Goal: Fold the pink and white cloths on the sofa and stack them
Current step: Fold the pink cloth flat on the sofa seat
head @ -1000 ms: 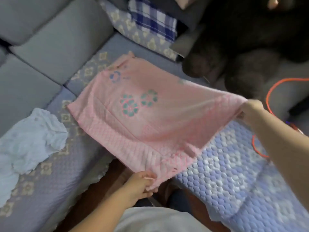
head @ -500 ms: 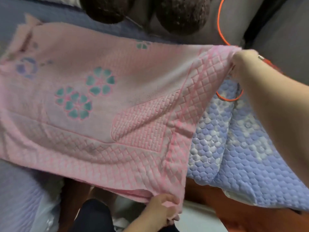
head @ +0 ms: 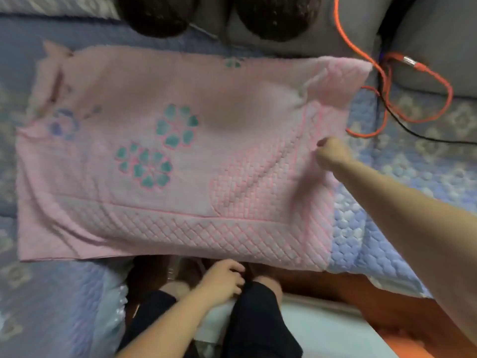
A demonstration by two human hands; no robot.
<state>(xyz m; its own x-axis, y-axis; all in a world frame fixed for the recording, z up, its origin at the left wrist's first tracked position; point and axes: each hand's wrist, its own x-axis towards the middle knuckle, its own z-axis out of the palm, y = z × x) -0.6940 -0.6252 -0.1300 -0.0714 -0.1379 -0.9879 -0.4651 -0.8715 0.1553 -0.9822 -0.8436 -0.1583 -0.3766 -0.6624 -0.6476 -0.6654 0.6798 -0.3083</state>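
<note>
The pink quilted cloth point(head: 180, 156) with teal flowers lies spread flat across the sofa seat point(head: 402, 177), its near edge hanging at the seat's front. My right hand point(head: 331, 153) hovers at the cloth's right edge with curled fingers and the thumb up; blur hides whether it pinches the fabric. My left hand point(head: 222, 282) sits just below the near edge, fingers loosely curled, holding nothing. The white cloth is out of view.
An orange cable point(head: 387, 99) and a thin black cable point(head: 413, 133) loop on the seat right of the cloth. Two dark furry rounds point(head: 276, 16) rest at the back. My dark trouser legs point(head: 253, 319) stand at the sofa's front edge.
The pink cloth was held stretched in the air by two corners; now it lies flat on the seat. My left hand has let go, and my right hand has left the far right corner.
</note>
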